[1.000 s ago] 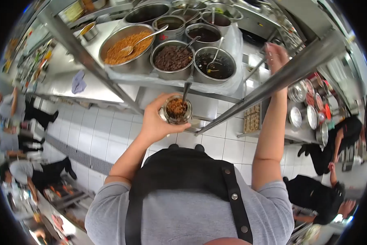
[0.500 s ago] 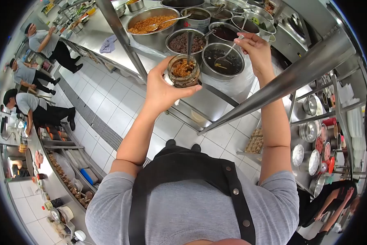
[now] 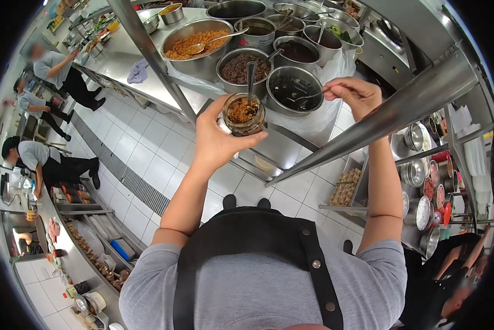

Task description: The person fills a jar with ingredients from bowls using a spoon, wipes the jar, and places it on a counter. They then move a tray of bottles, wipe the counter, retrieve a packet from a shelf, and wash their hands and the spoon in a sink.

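Observation:
A glass jar of reddish-brown, chunky sauce is gripped by my left hand, fingers and thumb around its sides. Upright in its mouth stands a metal spoon. At the right, my right hand pinches the handle end of another spoon, whose bowl end dips into dark, nearly black contents of a steel pot. Just behind the jar is a steel bowl of brownish-red minced food. A larger basin of orange crumbly food sits farther left.
A slanted steel rail crosses beside my right forearm, and a steel post rises at the left. More pots and a purple cloth are on the counter. Several co-workers stand at the left; people in black are at lower right beside shelves of bowls.
My right hand has moved down and slightly right, lowering the spoon's handle from steep to nearly level over the dark pot. My left hand and the jar have shifted slightly left and down.

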Motion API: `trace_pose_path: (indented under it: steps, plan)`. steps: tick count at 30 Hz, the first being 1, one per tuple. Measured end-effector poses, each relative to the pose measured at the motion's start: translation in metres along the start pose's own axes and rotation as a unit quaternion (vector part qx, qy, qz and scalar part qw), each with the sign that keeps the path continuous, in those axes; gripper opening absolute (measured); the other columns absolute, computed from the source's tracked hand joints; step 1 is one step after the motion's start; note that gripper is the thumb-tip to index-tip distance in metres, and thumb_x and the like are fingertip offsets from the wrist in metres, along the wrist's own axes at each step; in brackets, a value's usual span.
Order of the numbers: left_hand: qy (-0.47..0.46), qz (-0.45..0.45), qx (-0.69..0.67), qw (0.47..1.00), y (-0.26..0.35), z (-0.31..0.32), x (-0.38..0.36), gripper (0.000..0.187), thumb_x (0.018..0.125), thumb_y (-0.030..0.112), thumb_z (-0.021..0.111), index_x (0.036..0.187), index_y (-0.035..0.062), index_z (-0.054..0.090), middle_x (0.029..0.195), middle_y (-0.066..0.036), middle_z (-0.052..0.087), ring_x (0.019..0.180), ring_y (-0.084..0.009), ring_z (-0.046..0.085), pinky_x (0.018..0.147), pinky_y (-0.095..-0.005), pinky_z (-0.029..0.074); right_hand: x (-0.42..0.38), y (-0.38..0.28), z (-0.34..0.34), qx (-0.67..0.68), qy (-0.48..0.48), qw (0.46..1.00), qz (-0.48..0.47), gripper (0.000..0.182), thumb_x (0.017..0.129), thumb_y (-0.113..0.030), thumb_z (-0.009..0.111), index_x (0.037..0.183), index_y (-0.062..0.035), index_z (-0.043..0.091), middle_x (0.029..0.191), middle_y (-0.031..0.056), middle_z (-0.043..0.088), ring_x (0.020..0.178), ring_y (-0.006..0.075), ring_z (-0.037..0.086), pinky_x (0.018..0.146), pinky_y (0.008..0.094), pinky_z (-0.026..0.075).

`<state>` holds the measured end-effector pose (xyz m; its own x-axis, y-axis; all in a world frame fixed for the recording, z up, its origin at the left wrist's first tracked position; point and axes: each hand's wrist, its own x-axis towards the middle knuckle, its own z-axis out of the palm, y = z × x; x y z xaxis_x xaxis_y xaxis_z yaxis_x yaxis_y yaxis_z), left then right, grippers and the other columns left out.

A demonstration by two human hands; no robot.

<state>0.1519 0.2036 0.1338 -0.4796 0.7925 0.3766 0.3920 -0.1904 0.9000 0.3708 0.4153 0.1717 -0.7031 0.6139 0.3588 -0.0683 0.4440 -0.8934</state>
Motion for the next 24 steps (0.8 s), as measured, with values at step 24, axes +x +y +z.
trace_pose_path:
  steps: [24]
  plan:
    - [0.050,0.052,0.082,0.994,-0.021,0.016,0.024,0.066,0.053,0.022,0.090,0.107,-0.0048,0.064,0.102,-0.018,0.067,0.096,-0.0303,0.065,0.089,-0.0377,0.050,0.029,0.017,0.004,0.020,0.037,0.991,0.131,0.017,0.090,-0.008,0.067,0.100,0.0056,0.071,0.083,0.0087,0.072,0.067,0.0078,0.063,0.065,0.0207,0.052]
